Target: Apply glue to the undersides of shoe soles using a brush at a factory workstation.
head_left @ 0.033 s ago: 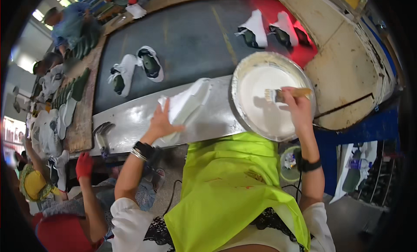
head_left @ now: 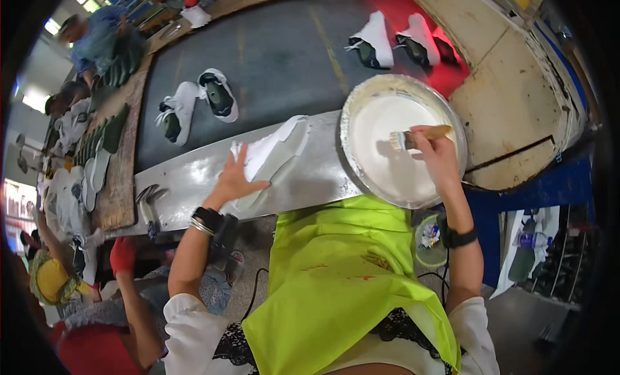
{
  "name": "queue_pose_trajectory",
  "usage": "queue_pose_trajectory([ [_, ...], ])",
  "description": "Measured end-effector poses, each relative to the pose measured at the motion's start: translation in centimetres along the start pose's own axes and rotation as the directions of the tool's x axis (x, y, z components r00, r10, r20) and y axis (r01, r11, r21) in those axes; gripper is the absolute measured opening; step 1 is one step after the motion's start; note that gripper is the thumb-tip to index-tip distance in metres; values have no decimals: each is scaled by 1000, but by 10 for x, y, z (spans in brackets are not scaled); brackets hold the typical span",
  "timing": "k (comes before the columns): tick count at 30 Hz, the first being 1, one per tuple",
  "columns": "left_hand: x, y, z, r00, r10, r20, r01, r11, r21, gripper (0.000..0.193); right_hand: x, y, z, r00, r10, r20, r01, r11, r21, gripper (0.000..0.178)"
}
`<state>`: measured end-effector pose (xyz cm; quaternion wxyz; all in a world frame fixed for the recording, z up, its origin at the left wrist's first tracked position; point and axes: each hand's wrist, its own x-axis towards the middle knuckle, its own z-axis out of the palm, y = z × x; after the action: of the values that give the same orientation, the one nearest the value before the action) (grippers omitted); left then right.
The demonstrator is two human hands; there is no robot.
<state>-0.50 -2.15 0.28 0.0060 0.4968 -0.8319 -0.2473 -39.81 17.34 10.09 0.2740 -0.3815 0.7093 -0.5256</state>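
Observation:
A white shoe [head_left: 265, 145] lies on its side on the metal ledge [head_left: 320, 171] in front of me, its pale grey-green sole turned partly toward me. My left hand [head_left: 234, 181] grips it at its near end, thumb stretched across the sole and fingers on the upper. In my right hand [head_left: 439, 156] is a flat brush [head_left: 434, 133] with a yellowish handle. The bristles hang over white liquid in a round metal basin [head_left: 374, 94] with a crusted wall. Whether they touch the liquid I cannot tell.
White shoes [head_left: 183, 113] stand in pairs on the dark conveyor belt [head_left: 284, 45], one pair beside red light. A hammer [head_left: 148, 204] rests at the ledge's left end. A co-worker's red-gloved hand [head_left: 121, 255] is near it. A pale green bin [head_left: 431, 242] sits below the basin.
The brush has shifted slightly left over the basin with my right hand. The shoe has rolled a little, so more of its sole shows under my left hand.

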Motion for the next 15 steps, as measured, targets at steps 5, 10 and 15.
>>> queue_pose_trajectory([
  [5, 28, -20, -8, 970, 234, 60, -232, 972, -44, 121, 56, 37, 15, 994, -104, 29, 108, 952, -286, 25],
  [10, 9, -4, -3, 981, 181, -68, -177, 982, 57, 114, 65, 44, 39, 994, 75, 83, 10, 677, -736, 28],
  [15, -20, 19, -2, 992, 41, 122, 43, 788, -614, 108, 42, 21, 15, 997, -46, 58, 69, 860, -506, 26],
])
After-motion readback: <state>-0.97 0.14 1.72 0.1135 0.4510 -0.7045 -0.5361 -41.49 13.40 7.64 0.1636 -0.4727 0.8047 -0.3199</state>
